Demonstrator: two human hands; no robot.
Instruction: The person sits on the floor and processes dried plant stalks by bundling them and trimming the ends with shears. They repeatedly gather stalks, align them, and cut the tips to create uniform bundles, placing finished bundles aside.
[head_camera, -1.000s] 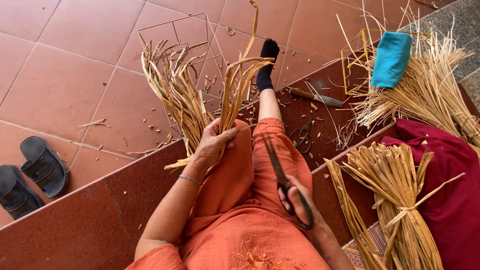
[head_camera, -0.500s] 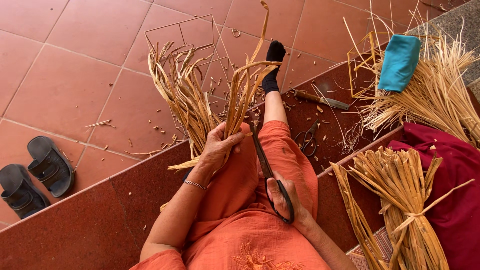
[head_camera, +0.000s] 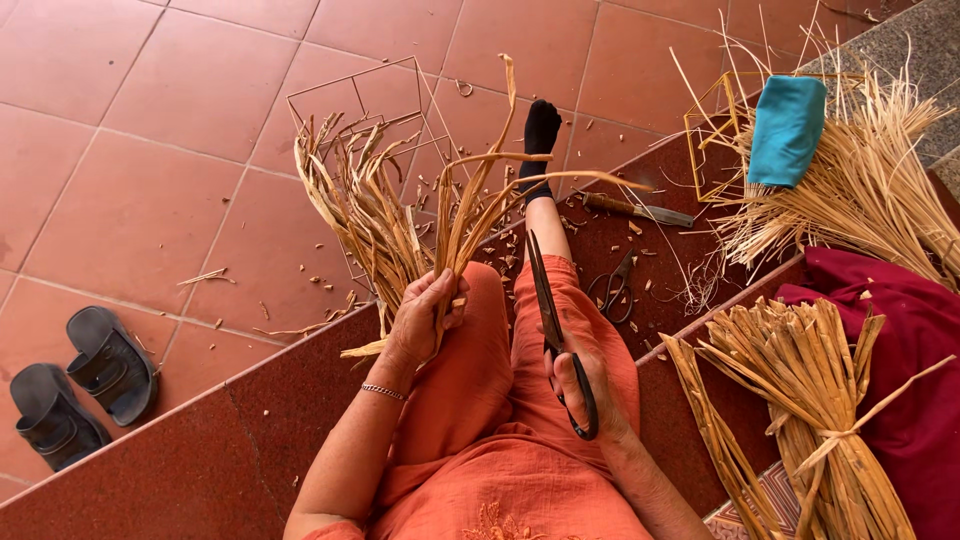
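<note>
Looking down from the head view, the left hand has its fingers clamped around the lower part of one bunch of dry leaf strips, which fans upward above the fingers. The strips seem light, stiff and brittle, so the tight base is the best place to hold. The right hand has its fingers closed through the handles of one pair of long dark scissors, blades pointing away from the fingers. Beyond lie one smaller pair of scissors, one knife and two sandals.
</note>
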